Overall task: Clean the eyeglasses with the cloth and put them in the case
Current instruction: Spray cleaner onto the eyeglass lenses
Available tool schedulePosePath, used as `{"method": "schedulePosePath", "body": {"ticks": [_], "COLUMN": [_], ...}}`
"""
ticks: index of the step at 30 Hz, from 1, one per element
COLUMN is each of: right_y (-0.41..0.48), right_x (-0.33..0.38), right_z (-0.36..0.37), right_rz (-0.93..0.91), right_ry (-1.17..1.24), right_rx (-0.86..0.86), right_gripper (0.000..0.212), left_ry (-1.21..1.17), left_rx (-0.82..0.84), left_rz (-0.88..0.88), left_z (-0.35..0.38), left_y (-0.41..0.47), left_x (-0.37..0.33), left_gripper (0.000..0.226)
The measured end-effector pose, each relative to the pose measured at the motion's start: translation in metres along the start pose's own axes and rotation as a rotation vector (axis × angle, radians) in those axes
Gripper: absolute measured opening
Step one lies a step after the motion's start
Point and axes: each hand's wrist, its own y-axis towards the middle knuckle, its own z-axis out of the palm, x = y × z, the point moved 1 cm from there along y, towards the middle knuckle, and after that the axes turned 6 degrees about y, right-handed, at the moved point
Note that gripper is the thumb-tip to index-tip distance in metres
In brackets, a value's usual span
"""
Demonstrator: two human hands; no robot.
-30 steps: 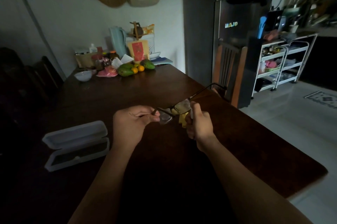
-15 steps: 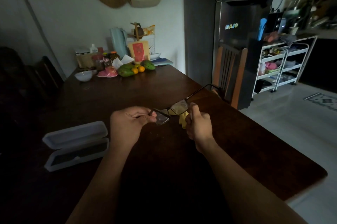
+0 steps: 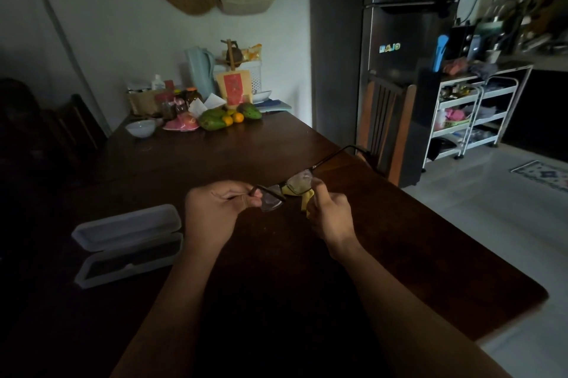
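Dark-framed eyeglasses hang above the brown table, one temple arm stretching up to the right. My left hand pinches the frame's left end beside the left lens. My right hand holds a yellow cloth pressed against the right lens, thumb on top; most of the cloth is hidden by the fingers and lens. A white glasses case lies open on the table to the left of my left hand, its lid tipped back.
At the table's far end stand a white bowl, bottles, green mangoes and oranges. A wooden chair sits at the right edge before the dark fridge. White trolleys stand farther right.
My right thumb has shifted slightly along the right lens with the cloth. The glasses and my left hand stay nearly in place.
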Motion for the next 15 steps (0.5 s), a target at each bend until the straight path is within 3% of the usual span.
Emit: {"method": "schedulePosePath", "body": {"ticks": [6,15], "right_y": [-0.005,0.0], "right_x": [-0.002,-0.006], "right_z": [0.006,0.012], "right_rz": [0.05,0.052], "right_ry": [0.006,-0.072], "right_rx": [0.19,0.265], "right_gripper": [0.058,0.049], "left_ry": [-0.028,-0.018], "left_rx": [-0.008,0.02], "left_rz": [-0.011,-0.028], "left_z": [0.002,0.008], "left_y": [-0.001,-0.003], "left_x": [0.006,0.007], "left_gripper": [0.033,0.029]}}
